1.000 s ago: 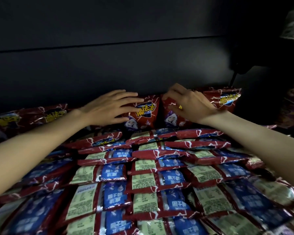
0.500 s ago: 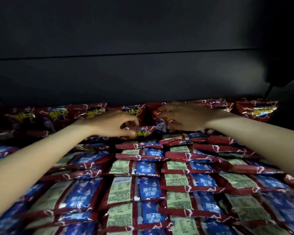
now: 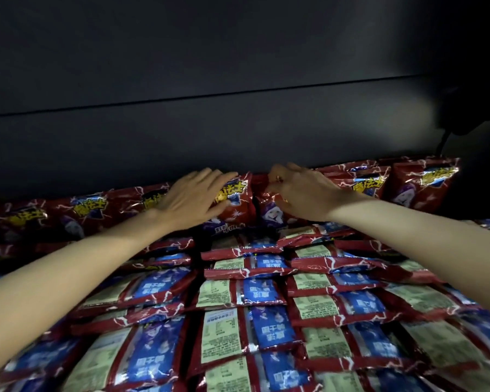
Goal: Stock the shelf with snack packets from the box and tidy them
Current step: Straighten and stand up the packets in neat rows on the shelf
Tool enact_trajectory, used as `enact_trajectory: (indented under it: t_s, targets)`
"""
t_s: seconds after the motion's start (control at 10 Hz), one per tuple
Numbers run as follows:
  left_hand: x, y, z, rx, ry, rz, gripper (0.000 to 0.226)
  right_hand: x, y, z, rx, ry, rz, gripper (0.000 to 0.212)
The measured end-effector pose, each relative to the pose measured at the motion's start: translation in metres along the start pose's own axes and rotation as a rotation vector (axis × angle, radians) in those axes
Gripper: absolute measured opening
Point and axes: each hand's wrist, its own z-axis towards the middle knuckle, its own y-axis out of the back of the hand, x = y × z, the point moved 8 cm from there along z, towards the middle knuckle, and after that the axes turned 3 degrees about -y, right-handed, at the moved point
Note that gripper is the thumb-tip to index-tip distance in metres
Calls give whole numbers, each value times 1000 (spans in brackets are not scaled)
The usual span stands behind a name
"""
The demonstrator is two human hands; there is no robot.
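Observation:
Red snack packets fill the shelf. A back row stands upright against the dark rear wall, fronts facing me. My left hand [image 3: 193,199] lies with straight fingers on one upright packet [image 3: 236,203] in the middle of that row. My right hand [image 3: 301,193] is just beside it, fingers curled over the top edge of the neighbouring upright packet [image 3: 270,215], pinching it. In front, several rows of flat packets [image 3: 255,290] lie overlapping, their blue and pale-green backs up.
The dark rear wall [image 3: 238,131] rises right behind the back row. More upright packets [image 3: 425,185] run to the right end, and others [image 3: 91,207] to the left. A dark shape [image 3: 464,117] hangs at the upper right.
Both hands have lifted from the lower packets to the upright back row. My left fingers have straightened onto a packet; my right fingers now curl over the top of its neighbour.

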Motion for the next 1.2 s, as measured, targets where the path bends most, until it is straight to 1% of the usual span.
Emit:
enact_trajectory:
  t_s: [0.1, 0.2, 0.3, 0.4, 0.5, 0.6, 0.7, 0.8, 0.9, 1.0, 1.1, 1.2]
  targets:
    - [0, -5, -1, -13, -79, 56, 64, 23, 3, -4, 50, -25, 174, 26]
    - [0, -2, 0, -32, -96, 29, 65, 55, -8, -5, 209, 104, 293, 36]
    - [-2, 1, -1, -66, -125, 34, 65, 85, -19, -9, 334, 203, 397, 48]
    - [-3, 1, -2, -69, -146, -7, 63, 98, -28, -11, 370, 214, 366, 49]
    - [-6, 4, -5, -90, -168, -21, 59, 107, -22, -21, 359, 227, 369, 51]
    - [-4, -1, -5, -54, -163, -35, 56, 109, -15, -30, 373, 279, 393, 57]
    - [-5, -18, -5, 57, -197, -4, 58, 113, -7, -37, 369, 297, 386, 59]
    - [-7, -32, -7, 94, -251, 106, 55, 110, 2, -38, 357, 292, 445, 57]
    - [-2, -31, -6, 75, -202, 216, 66, 85, 5, -29, 358, 180, 531, 54]
    - [3, -27, -6, 63, -131, 127, 75, 44, 2, -18, 235, 73, 459, 39]
    - [-4, -30, -6, 42, -172, 56, 66, 5, -4, -15, 123, -23, 307, 30]
    - [-6, -34, -7, 43, -185, -37, 64, -15, -5, -10, 42, -71, 162, 39]
